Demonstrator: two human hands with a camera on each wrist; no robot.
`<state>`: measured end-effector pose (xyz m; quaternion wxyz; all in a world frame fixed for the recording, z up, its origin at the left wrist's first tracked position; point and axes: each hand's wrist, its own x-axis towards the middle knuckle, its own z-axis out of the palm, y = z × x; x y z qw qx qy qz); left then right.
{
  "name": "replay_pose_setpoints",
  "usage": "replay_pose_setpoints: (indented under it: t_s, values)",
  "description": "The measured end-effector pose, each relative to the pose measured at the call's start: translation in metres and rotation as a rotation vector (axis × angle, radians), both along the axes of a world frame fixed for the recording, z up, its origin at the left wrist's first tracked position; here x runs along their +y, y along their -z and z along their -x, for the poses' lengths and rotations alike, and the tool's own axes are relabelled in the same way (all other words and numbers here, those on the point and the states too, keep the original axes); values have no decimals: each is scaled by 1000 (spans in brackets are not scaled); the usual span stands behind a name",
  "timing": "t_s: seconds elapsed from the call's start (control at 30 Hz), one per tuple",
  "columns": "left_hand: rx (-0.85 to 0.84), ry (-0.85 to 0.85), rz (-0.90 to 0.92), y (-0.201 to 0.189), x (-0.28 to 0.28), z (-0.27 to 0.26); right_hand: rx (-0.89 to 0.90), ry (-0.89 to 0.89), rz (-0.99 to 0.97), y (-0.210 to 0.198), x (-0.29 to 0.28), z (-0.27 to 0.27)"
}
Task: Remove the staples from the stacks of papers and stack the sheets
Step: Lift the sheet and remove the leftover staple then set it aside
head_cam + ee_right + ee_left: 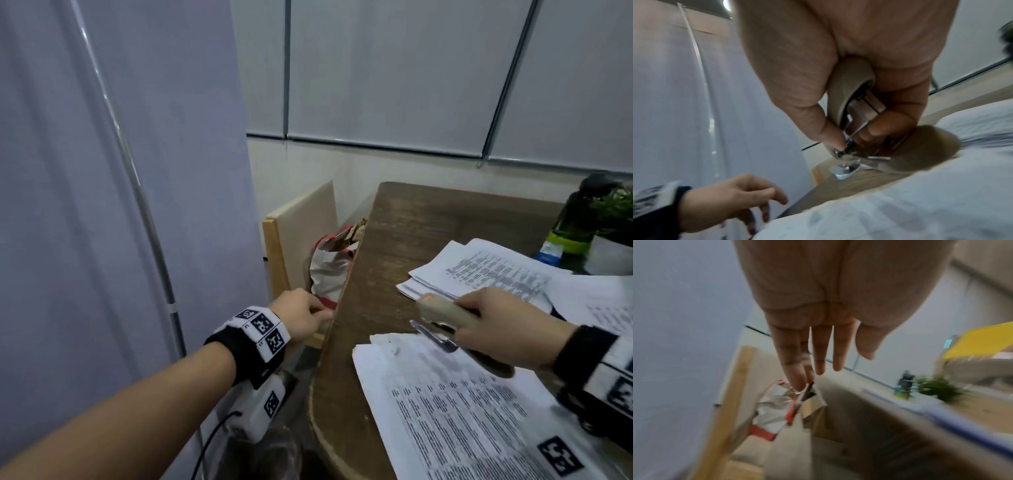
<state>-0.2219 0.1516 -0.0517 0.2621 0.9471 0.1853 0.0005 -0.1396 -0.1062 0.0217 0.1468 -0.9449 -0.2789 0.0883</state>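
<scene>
1. The near stack of white printed paper sheets [455, 407] lies on the dark brown wooden table [404, 233], its upper corner just under the tool. A second fanned pile of printed sheets [479, 270] rests farther back, beyond the right hand.
2. Paper like this is light, limp and slick sheet on sheet. It should be pinned flat near the stapled corner while the staple is levered out, since a pull on the sheet itself would likely tear it.
3. The right hand [493, 315] is wrapped around a beige stapler with a bright metal tongue [442, 318], thumb on one flank and fingers curled round the other, with the metal tip angled down toward the near stack's corner.
4. The left hand [301, 313] reaches off the table's left edge, wrist level, over a crumpled white and red paper bag [329, 270] that sits beside a pale wooden panel [301, 226].
5. Its fingers hang long and loosely spread; the index and thumb may be pinching something tiny, perhaps a staple, but the blur hides it.
</scene>
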Motion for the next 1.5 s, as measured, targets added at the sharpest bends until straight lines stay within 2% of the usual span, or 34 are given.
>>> replay_pose_setpoints:
  t_s: [0.07,0.13,0.23,0.4,0.53,0.63,0.73,0.83,1.0,1.03,1.1,1.2,1.27,1.3,1.37,1.43,1.5]
  values:
    - [79,127,-16,-11,-21,-15,-23,108,12,0,-35,-19]
    - [233,249,-102,-19,-43,-29,-38,227,37,5,-69,-38]
    - [375,332,-265,-22,-69,-43,-9,416,50,16,-117,-57]
    - [390,301,-299,-23,-92,-55,11,584,44,35,-159,-77]
    - [279,239,-278,-24,-106,-58,124,555,-73,46,-163,-92]
    - [110,243,-112,-35,-107,-69,47,517,-154,38,-158,-92]
    - [-88,238,159,-57,-112,-80,-46,370,-358,26,-150,-84]
    - [-266,236,406,-83,-117,-89,169,198,-665,27,-144,-78]
    - [-489,187,940,-98,-125,-100,518,230,-1124,29,-154,-79]
    - [-481,203,1081,-95,-127,-99,559,199,-1183,23,-157,-77]
    - [-323,260,1279,-87,-133,-92,587,141,-1289,11,-160,-74]
    - [-255,235,1281,-69,-149,-87,637,132,-1412,-5,-161,-75]
    - [-320,117,1146,-63,-161,-90,555,187,-1337,-10,-164,-87]
    - [-352,63,1070,-63,-165,-94,402,244,-1197,-10,-169,-98]
    - [-370,9,968,-66,-169,-100,107,300,-751,-13,-186,-124]
    - [-366,15,885,-71,-172,-104,-124,481,-245,-6,-212,-152]
    - [-371,38,820,-74,-175,-107,-192,601,76,11,-244,-174]
